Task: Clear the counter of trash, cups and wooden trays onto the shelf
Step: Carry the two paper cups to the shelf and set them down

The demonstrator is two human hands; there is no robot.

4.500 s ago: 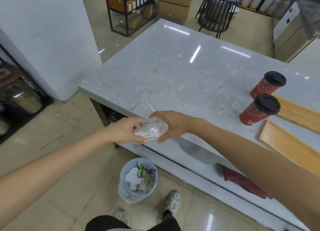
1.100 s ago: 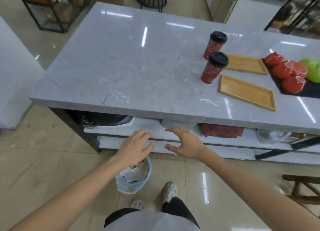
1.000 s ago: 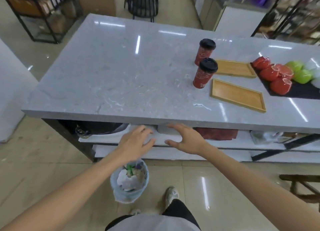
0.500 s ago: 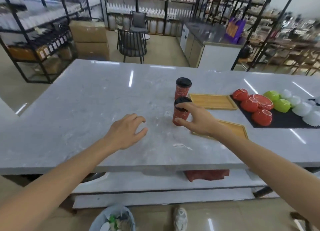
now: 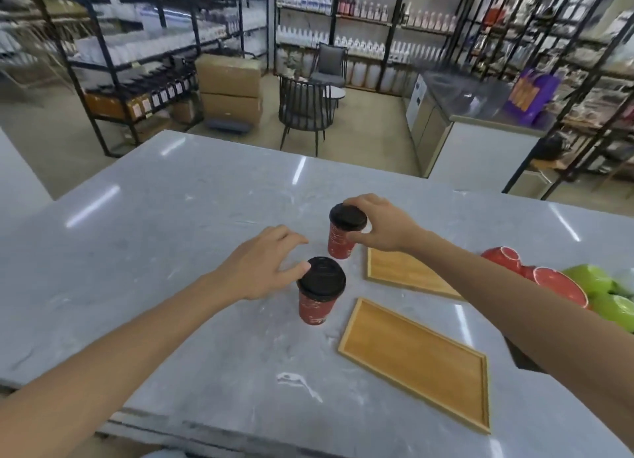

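R hand [image 5: 384,226] moved to grip far cup [image 5: 344,233]; L fingers [image 5: 291,272] touching near cup [image 5: 320,291].

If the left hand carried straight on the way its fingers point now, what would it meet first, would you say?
Most likely the near red cup. The left hand reaches right with spread fingers, its thumb tip already at the rim of the cup's black lid. Whether it touches yet is unclear from this one view.
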